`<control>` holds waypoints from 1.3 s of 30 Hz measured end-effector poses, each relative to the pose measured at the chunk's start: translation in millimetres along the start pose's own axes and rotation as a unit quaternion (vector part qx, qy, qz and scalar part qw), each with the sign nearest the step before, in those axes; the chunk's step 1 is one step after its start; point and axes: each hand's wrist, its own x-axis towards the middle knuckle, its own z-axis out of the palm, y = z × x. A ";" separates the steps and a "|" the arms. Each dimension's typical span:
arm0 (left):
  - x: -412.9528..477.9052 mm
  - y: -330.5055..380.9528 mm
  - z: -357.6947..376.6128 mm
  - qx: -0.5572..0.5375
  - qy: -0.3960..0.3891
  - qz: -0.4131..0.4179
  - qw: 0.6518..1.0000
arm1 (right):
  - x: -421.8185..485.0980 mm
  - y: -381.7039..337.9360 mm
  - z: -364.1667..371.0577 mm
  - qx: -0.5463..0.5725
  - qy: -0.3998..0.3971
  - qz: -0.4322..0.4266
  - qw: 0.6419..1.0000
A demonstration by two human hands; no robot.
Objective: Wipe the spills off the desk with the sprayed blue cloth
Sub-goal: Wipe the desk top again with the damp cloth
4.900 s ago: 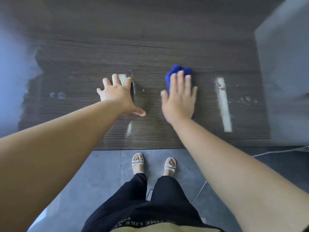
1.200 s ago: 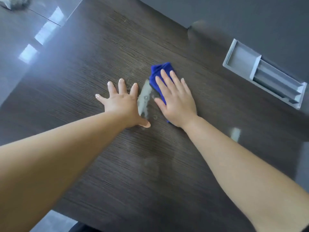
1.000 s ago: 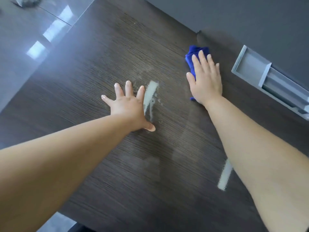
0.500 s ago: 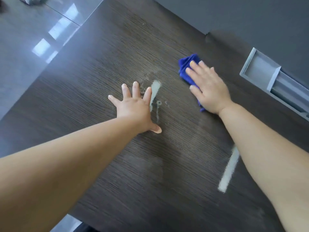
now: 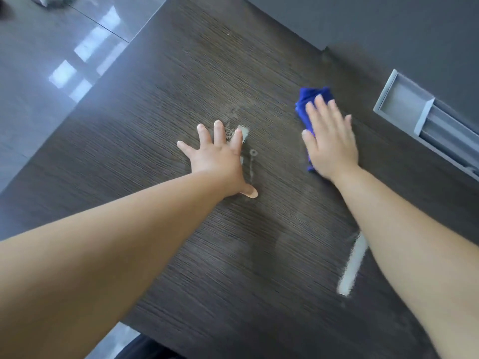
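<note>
Under the right hand (image 5: 330, 143) lies the blue cloth (image 5: 309, 99).

our right hand (image 5: 330, 143) and the blue cloth (image 5: 311, 95) are no longer beside our left hand (image 5: 217, 156). 1.2 s ago the cloth pressed right at the pale wet streak (image 5: 243, 131); now it sits well to the right, near the grey tray (image 5: 404, 99). half a second ago the right fingers pointed up-left, now they point straight away from us, with cloth poking out past the fingertips and along the thumb side. the streak shows smaller, mostly a patch at our left index fingertip. since 4.9 s ago the view swings: our feet drop out and the tray comes in.
</note>
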 end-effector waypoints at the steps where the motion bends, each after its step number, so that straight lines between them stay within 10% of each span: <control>1: -0.3 0.2 -0.2 -0.006 -0.001 -0.001 1.000 | 12.2 -6.0 -0.3 -0.002 0.006 0.071 0.997; 5: -3.9 -4.4 2.3 -0.045 0.022 0.001 0.999 | 45.0 -79.3 2.8 0.031 0.028 0.178 0.983; 12: -15.4 -64.3 -16.8 -0.109 0.090 0.011 0.990 | -30.8 -66.7 7.0 0.004 -0.013 -0.212 0.977; 20: -6.9 -108.2 -3.9 0.003 0.048 -0.004 0.999 | 59.6 -104.3 3.4 0.029 0.024 0.175 0.984; 27: -2.8 -103.0 -9.6 0.038 0.023 -0.012 0.999 | 9.3 -104.3 5.9 -0.006 -0.027 -0.226 0.974; 35: -0.3 -99.4 -13.2 0.035 0.001 -0.012 0.999 | 116.2 -129.0 -0.2 0.025 0.014 0.159 0.987; 39: -0.6 -100.6 -14.0 0.039 -0.001 -0.009 0.999 | 87.1 -169.2 6.7 0.010 -0.003 0.007 1.000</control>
